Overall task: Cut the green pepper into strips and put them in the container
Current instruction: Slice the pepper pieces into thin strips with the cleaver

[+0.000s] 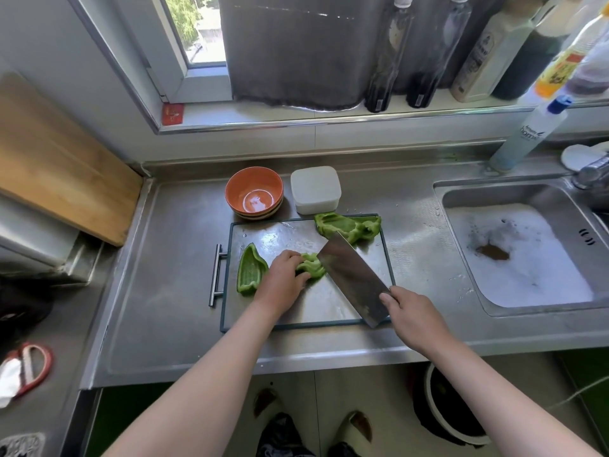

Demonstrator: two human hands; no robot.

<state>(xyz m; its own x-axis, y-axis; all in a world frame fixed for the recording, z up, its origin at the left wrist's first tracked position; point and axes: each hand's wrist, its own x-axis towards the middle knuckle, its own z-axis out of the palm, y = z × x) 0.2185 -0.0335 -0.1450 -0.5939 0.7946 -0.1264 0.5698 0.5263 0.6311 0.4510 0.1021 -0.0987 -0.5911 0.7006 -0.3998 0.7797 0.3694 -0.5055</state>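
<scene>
Head view counts three pieces of green bell pepper on one rectangular steel cutting board with a dark rim (280, 234). A boat-shaped left pepper piece (252, 270) lies near the board's left edge. A crumpled middle pepper piece (309, 265) sits at the board's centre. A large flattened far pepper piece (347, 227) rests at the board's far right corner.

One broad steel cleaver (352, 278) slants across the board's right half. One white square plastic container (315, 189) stands just beyond the board's far edge, beside a stack of orange ceramic bowls (253, 192). How many bowls are stacked is hard to make out.

Two hands are in view. The left hand (285, 275), over the board's centre, curls its fingers onto the middle pepper piece and holds it down. That piece pokes out from under the fingertips toward the blade, which touches its right side and hides part of it. The right hand (412, 316), at the board's near right corner, is wrapped round the cleaver's handle, and the handle is hidden inside the fist. The blade also covers a corner of the far pepper piece.
</scene>
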